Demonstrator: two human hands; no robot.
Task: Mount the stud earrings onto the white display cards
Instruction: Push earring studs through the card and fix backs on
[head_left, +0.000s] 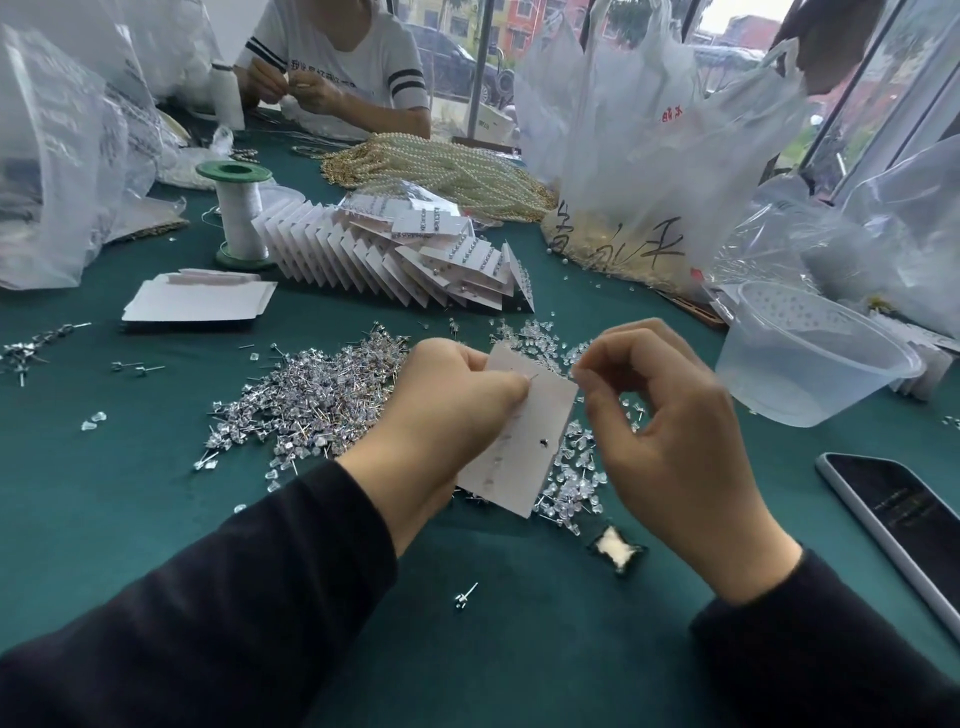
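My left hand (447, 410) grips a white display card (524, 447) by its left edge, tilted above the green table. A thin stud post pokes through the card near its top, by my left thumb. My right hand (660, 410) hovers at the card's upper right corner, thumb and forefinger pinched together on something too small to make out. A big heap of silver stud earrings (311, 400) lies left of the card. Clear earring backs (576, 483) lie scattered under and right of it.
A fanned row of filled cards (395, 254) lies behind, with a stack of blank cards (200, 301) and a thread spool (239, 213) to the left. A clear plastic bowl (810, 358) and a phone (904, 525) sit right. Plastic bags, pearl strands and another person are at the far side.
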